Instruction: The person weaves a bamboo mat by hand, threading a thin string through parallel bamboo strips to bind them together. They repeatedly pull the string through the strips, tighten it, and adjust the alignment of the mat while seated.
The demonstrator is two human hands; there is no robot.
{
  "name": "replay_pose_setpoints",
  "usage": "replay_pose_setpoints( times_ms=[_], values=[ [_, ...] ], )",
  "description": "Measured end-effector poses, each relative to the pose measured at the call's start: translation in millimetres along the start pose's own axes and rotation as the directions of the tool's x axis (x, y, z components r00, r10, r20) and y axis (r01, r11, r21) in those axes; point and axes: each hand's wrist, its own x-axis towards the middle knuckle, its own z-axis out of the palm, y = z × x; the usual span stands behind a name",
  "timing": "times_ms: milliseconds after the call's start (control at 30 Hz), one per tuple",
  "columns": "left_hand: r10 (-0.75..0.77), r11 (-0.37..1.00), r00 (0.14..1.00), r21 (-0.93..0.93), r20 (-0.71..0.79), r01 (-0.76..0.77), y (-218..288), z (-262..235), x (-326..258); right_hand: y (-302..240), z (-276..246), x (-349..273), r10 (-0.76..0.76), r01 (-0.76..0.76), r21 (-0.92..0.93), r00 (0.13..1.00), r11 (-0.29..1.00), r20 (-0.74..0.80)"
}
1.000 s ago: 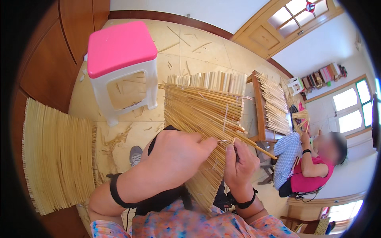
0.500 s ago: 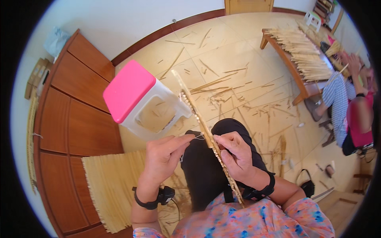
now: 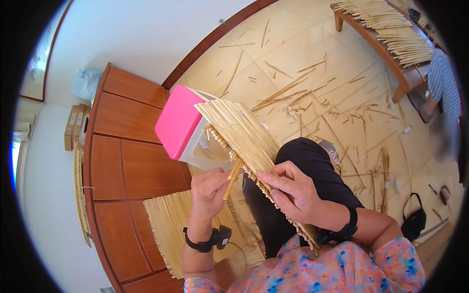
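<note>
One mat (image 3: 244, 139) of bound bamboo sticks stands tilted across the person's lap, its upper end near the one pink stool (image 3: 181, 124), its lower end down by the flowered sleeve. One loose stick (image 3: 232, 178) is in the left hand (image 3: 210, 188); the fingers are closed on it, pinching it near its lower end so that it points up toward the mat's edge. The right hand (image 3: 293, 188) lies on the mat's near edge, fingers stretched flat along the row of stick ends, thumb underneath, clamping the mat. Each wrist wears one black band, two in all; the left one carries a small black box.

A second mat (image 3: 171, 229) lies flat on the floor to the left, beside the wooden cabinet (image 3: 127, 161). Many loose sticks are scattered over the tiled floor (image 3: 312, 68), too many to count. One wooden bench (image 3: 381, 44) at upper right bears a heap of sticks, and another person (image 3: 442, 83) sits beside it. One black bag (image 3: 414, 219) lies on the floor at right.
</note>
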Motion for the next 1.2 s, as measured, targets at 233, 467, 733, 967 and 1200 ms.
replay_pose_setpoints(
  times_ms=[233, 467, 733, 967, 1200],
  values=[
    [0.07, 0.996, 0.998, -0.057, -0.004, -0.07, 5.7, 6.0, 12.8, 3.5, 4.1, -0.3, -0.006, 0.007, 0.037, 1.0, 0.999, -0.02],
    [-0.184, 0.977, 0.979, -0.094, 0.086, 0.192, 25.6, -4.3, 13.2, 1.4, 2.7, 2.9, -0.019, 0.019, 0.008, 1.0, 1.0, -0.017],
    [-0.291, 0.953, 0.944, -0.041, 0.159, 0.3, 25.2, -19.3, 8.6, -9.1, -4.9, 4.9, -0.022, 0.03, -0.12, 0.998, 0.992, 0.066],
    [-0.15, 0.986, 0.987, -0.067, 0.054, 0.153, 22.5, -11.7, 10.9, -13.3, 12.9, -1.9, -0.026, 0.026, -0.176, 1.0, 0.984, 0.004],
    [-0.177, 0.978, 0.983, -0.102, 0.054, 0.181, 26.9, -1.9, 15.7, -12.9, 12.8, 1.1, -0.111, 0.1, -0.324, 0.994, 0.941, -0.015]
  ],
)
